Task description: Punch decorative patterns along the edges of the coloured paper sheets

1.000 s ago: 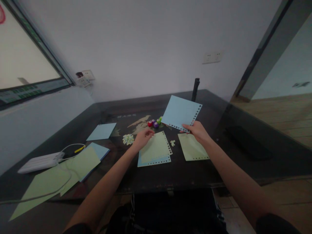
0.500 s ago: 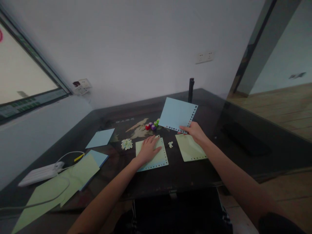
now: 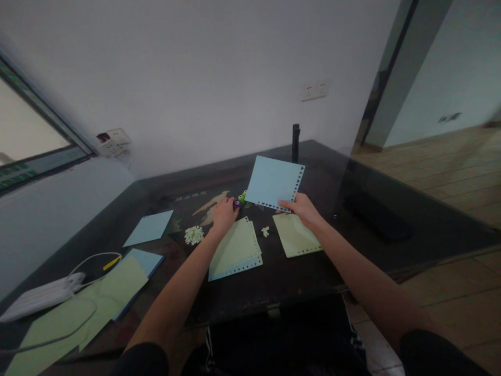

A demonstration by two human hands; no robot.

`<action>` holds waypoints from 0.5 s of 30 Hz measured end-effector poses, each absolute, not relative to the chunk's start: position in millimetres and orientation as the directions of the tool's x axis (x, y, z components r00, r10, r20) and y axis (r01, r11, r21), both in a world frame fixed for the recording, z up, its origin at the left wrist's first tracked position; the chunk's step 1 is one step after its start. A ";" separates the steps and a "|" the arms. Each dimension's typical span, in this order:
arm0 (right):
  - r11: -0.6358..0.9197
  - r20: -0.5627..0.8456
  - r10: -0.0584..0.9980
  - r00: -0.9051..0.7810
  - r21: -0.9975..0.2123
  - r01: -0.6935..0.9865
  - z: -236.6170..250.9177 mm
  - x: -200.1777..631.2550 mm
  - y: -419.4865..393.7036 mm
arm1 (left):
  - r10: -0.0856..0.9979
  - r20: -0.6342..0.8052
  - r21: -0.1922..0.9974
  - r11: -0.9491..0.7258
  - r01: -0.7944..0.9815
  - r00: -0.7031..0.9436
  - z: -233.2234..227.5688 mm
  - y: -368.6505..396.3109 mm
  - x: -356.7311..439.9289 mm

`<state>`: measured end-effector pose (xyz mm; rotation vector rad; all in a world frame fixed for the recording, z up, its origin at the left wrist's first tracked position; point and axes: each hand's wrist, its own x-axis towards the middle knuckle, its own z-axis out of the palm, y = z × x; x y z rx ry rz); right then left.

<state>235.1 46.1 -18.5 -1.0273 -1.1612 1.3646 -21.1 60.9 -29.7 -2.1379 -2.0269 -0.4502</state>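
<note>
My right hand [image 3: 303, 210] pinches the lower edge of a blue paper sheet [image 3: 274, 180], holding it tilted above the table. Small shaped holes run along its lower and right edges. My left hand [image 3: 224, 215] is among small colourful round-topped pieces that look like craft punches; its fingers curl down over some of them and hide what they grip. Purple and green punches [image 3: 242, 197] show beside its fingertips. Below it lies a stack of pale green and blue sheets [image 3: 237, 245] with punched edges. Another punched green sheet [image 3: 295, 237] lies under my right hand.
A pile of tiny paper cut-outs [image 3: 194, 235] and a smaller pile [image 3: 265, 231] lie on the dark table [image 3: 250, 297]. Left are a blue sheet [image 3: 151, 228], green sheets [image 3: 113, 292] and a white power strip [image 3: 43, 295] with cable. A black upright object [image 3: 295, 142] stands at the back.
My left hand has left the stack of sheets and moved forward onto the colourful punches, covering the red one. My right hand still holds the blue sheet. The view has shifted slightly right.
</note>
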 end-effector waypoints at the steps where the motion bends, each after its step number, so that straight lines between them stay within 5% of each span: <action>1: -0.005 0.014 0.994 -0.113 -0.986 -0.164 -18.0 235.2 45.7 | 0.947 0.320 0.076 -0.059 0.995 0.031 -31.3 61.4 -19.5; 15: -0.006 0.012 0.991 -0.130 -0.990 -0.140 -14.4 232.7 41.7 | 0.947 0.321 0.073 -0.042 0.996 0.017 -37.4 66.8 -10.2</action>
